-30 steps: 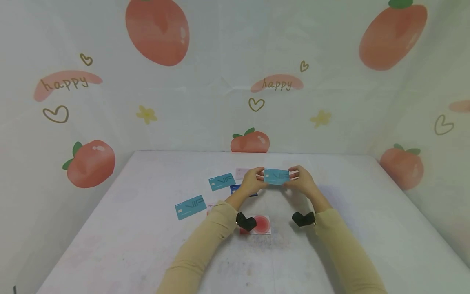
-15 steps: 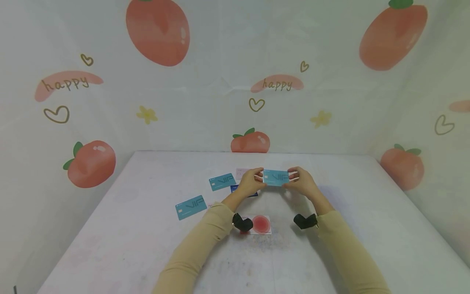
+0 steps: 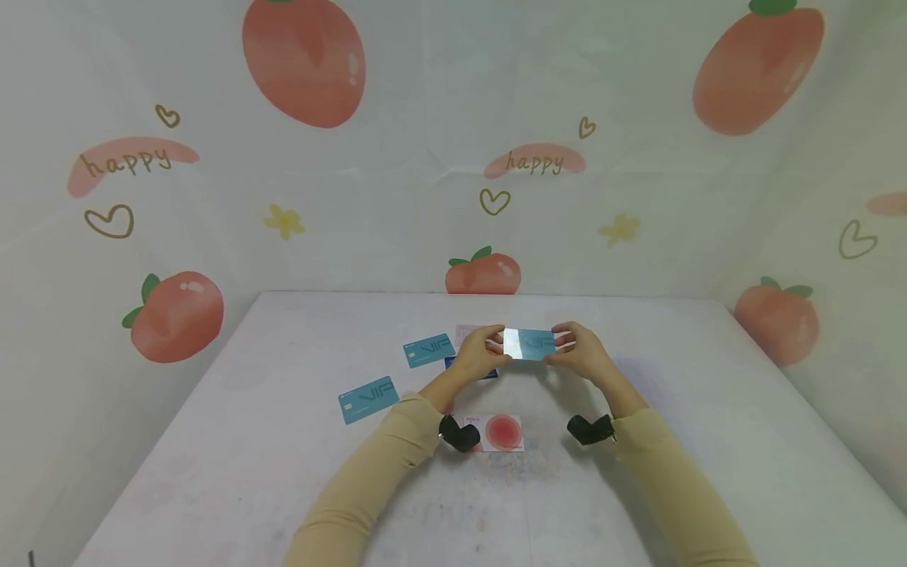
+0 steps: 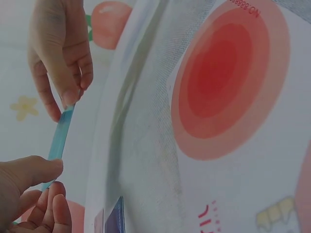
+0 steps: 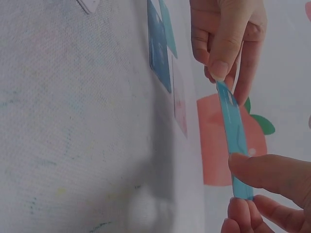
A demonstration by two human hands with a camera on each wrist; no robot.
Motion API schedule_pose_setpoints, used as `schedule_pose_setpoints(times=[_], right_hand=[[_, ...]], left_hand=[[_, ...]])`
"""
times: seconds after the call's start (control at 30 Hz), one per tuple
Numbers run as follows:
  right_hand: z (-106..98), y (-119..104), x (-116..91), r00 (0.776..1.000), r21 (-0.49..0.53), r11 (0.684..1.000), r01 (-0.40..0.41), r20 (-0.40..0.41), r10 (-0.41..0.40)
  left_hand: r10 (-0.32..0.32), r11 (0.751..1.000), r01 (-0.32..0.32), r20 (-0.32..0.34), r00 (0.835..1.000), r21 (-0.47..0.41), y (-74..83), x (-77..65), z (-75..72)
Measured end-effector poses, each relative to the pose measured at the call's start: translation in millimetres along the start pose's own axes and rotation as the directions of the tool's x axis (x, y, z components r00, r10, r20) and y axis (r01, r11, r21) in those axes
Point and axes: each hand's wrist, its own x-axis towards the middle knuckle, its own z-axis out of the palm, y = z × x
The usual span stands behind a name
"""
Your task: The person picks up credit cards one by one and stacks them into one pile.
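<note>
The raised blue card (image 3: 529, 345) has moved slightly left over the far worktop (image 3: 666, 335), the left hand (image 3: 479, 354) and the right hand (image 3: 583, 352) pinching its short ends, where it, probably light, stiff and slippery, is best held.

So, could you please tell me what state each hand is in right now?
Left hand: closed, pinching one end of the raised blue card.
Right hand: closed, pinching the other end of the same card.
</note>
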Motion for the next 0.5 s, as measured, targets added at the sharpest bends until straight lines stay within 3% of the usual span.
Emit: schedule_pose_setpoints(times=[0.1, 0.13, 0.33, 0.37, 0.5], right_hand=[[1, -2, 0, 1.000, 0.005, 1.000, 0.005, 0.001, -0.005], [1, -2, -1, 1.000, 0.002, 1.000, 0.007, 0.003, -0.007], [3, -6, -3, 1.000, -0.019, 1.000, 0.004, 0.007, -0.004], [3, -7, -3, 1.000, -0.017, 1.000, 0.003, 0.008, -0.003], [4, -8, -5, 1.000, -0.004, 1.000, 0.013, 0.013, -0.013]], left_hand=[[0.009, 1.000, -0.009, 0.005, 1.000, -0.015, -4.8, 0.5, -1.6], [0.052, 0.998, -0.052, 0.002, 0.999, -0.017, -14.5, 4.9, -0.9], [0.117, 0.993, -0.117, -0.001, 0.993, -0.014, -17.9, 1.1, -3.8], [0.086, 0.996, -0.086, 0.001, 0.996, -0.010, -9.4, -4.5, -5.3], [0.065, 0.998, -0.065, -0.014, 0.998, 0.009, -7.2, -8.7, -6.3]])
